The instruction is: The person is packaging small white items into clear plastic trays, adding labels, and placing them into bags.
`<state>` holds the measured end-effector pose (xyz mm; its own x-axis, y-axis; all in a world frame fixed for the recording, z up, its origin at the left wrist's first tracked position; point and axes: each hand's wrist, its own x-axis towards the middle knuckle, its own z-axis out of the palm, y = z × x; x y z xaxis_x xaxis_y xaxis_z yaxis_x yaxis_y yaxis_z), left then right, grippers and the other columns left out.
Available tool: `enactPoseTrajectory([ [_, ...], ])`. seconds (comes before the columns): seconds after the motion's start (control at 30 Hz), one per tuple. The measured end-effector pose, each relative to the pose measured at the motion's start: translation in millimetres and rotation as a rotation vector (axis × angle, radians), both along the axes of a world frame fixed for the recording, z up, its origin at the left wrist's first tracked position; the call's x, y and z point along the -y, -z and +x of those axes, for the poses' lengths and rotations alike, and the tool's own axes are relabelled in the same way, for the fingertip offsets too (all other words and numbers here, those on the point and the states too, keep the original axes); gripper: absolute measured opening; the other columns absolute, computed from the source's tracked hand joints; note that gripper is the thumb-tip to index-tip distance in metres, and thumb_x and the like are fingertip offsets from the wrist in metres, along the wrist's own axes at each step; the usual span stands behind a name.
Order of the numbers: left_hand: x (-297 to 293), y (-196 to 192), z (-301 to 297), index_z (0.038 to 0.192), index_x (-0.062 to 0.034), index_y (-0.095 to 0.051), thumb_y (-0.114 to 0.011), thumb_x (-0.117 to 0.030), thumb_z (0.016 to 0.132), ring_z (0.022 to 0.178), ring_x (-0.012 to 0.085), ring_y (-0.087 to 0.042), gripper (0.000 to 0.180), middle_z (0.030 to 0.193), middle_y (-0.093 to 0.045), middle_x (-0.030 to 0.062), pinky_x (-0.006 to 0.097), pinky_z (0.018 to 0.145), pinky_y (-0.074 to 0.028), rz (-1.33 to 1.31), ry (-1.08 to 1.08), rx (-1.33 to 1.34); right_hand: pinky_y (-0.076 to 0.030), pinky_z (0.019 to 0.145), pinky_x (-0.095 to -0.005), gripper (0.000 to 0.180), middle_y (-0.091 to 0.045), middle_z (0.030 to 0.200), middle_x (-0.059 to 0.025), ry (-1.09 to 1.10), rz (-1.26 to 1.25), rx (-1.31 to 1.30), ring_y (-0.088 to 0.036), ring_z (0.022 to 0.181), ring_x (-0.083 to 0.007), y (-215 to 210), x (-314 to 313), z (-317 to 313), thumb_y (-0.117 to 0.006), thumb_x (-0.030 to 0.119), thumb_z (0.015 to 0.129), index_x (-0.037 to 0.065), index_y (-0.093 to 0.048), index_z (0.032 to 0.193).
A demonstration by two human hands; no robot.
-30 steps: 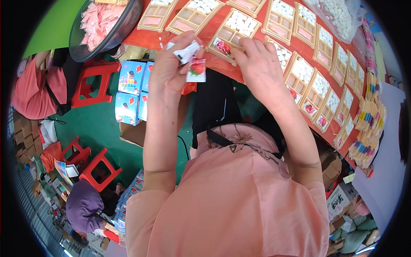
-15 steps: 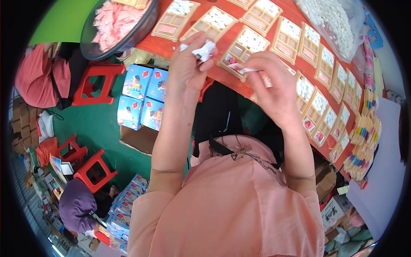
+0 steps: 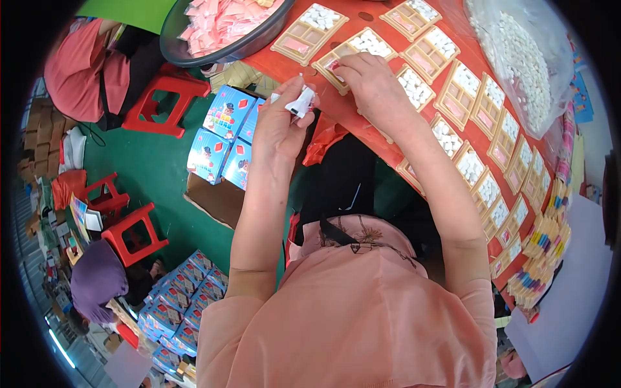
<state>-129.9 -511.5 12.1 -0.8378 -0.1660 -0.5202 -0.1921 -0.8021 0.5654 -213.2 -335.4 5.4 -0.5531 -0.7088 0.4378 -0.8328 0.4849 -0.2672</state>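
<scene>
My left hand (image 3: 279, 126) is closed around a small bunch of white glossy slips (image 3: 301, 102), held up just off the table's near edge. Bent down over a wooden compartment tray (image 3: 362, 31), my right hand (image 3: 378, 90) has its fingertips pressed together in a near compartment. Whatever they pinch is hidden; a bit of red and pink (image 3: 332, 65) shows beside them. White pieces (image 3: 370, 43) fill that tray's far compartment. To its left lies another tray (image 3: 294, 29) with white pieces and a pink packet (image 3: 296, 46).
More trays (image 3: 458, 94) cover the red table (image 3: 381, 152) to the right. A clear bag of white pieces (image 3: 527, 77) stands at the back. Pink packets fill a dark basin (image 3: 169, 45). Blue boxes (image 3: 210, 155), red stools (image 3: 155, 107) and other people are at the left.
My right hand has moved forward and left, from holding a slip in the air to reaching into the tray. The view has shifted; my left hand still grips its slips.
</scene>
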Motion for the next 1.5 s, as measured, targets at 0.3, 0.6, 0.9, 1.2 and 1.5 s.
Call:
enactPoseTrajectory([
  [0.3,-25.3,-4.1,-21.3,0.104,-0.0005,-0.06,-0.069,-0.011,0.091,0.069,0.0181,-0.062,0.019,0.085,-0.065,0.0101,0.026,0.047,-0.038,-0.078,-0.038,-0.005,-0.051,0.087,-0.0371,0.025,-0.061,0.118,-0.0091,-0.113,-0.354,0.457,-0.06,0.105,-0.0271,-45.3,-2.2,26.9,-0.066,0.005,0.086,0.006,-0.066,0.111],
  [0.6,-18.7,-3.5,-32.5,0.103,-0.0036,-0.062,-0.067,-0.017,0.094,0.067,0.0119,-0.059,0.017,0.087,-0.064,0.0065,0.023,0.044,-0.035,0.057,0.127,-0.093,-0.045,0.065,-0.0208,0.01,-0.06,0.087,-0.0002,0.083,-0.632,1.136,-0.054,0.072,-0.0066,-51.2,-4.9,8.8,-0.065,0.012,0.094,0.003,-0.06,0.096],
  [0.9,-15.7,-5.6,-30.1,0.112,-0.0009,-0.059,-0.072,-0.015,0.089,0.071,0.0144,-0.065,0.029,0.092,-0.065,0.0092,0.019,0.04,-0.034,-0.053,0.255,-0.093,-0.046,0.067,-0.0205,0.016,-0.061,0.083,0.0001,0.157,-0.671,1.232,-0.057,0.074,-0.0064,-27.9,0.8,-3.8,-0.067,0.015,0.094,0.002,-0.061,0.101],
  [1.2,-18.7,-7.7,-28.4,0.109,-0.0005,-0.06,-0.074,-0.007,0.086,0.064,0.0127,-0.063,0.028,0.088,-0.066,0.0097,0.023,0.042,-0.036,-0.105,0.06,-0.055,-0.051,0.074,-0.0216,0.017,-0.068,0.094,-0.0038,0.241,-0.551,1.165,-0.063,0.084,-0.0087,-26.5,6.2,5.7,-0.067,0.013,0.094,0.001,-0.063,0.105],
  [1.5,8.4,0.6,-26.8,0.111,-0.0019,-0.061,-0.07,-0.014,0.091,0.069,0.0153,-0.065,0.024,0.088,-0.067,0.0085,0.022,0.045,-0.037,-0.008,0.011,-0.098,-0.05,0.069,-0.0242,0.01,-0.062,0.093,-0.0025,0.098,-0.551,0.873,-0.062,0.08,-0.01,-18.1,33.3,4.8,-0.066,0.003,0.091,-0.001,-0.064,0.099],
])
